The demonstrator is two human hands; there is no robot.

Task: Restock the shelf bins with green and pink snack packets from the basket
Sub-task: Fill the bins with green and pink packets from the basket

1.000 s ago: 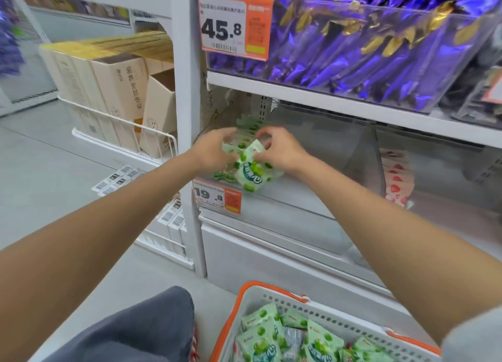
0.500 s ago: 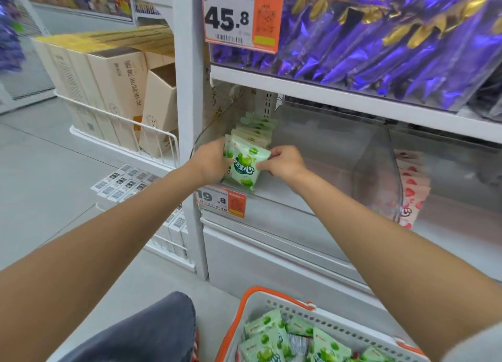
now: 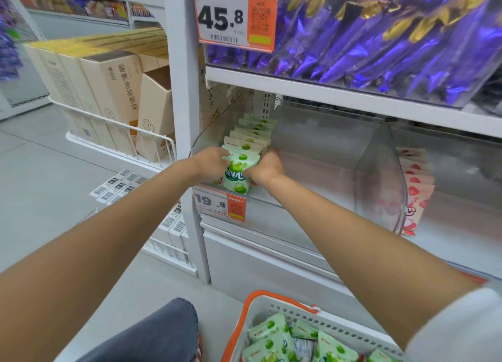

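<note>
At the shelf bin [image 3: 312, 155], your left hand [image 3: 212, 163] and right hand [image 3: 267, 166] grip a green packet [image 3: 237, 171] at the front of the row [image 3: 254, 133]; more wait in the basket [image 3: 245, 312], and few pink packets [image 3: 415, 188] are shelved.

This is a shop. White shelves [image 3: 326, 90] hold clear bins [image 3: 326, 144] full of the same snacks, like a row of green packets [image 3: 252, 133] and a heap of purple packets [image 3: 380, 35]. Price tags [image 3: 233, 16] with big numbers hang on the shelf edges. Tan boxes [image 3: 108, 90] stand in a wire rack [image 3: 114, 128]. A shopping basket [image 3: 285, 311] holds more packets.
</note>
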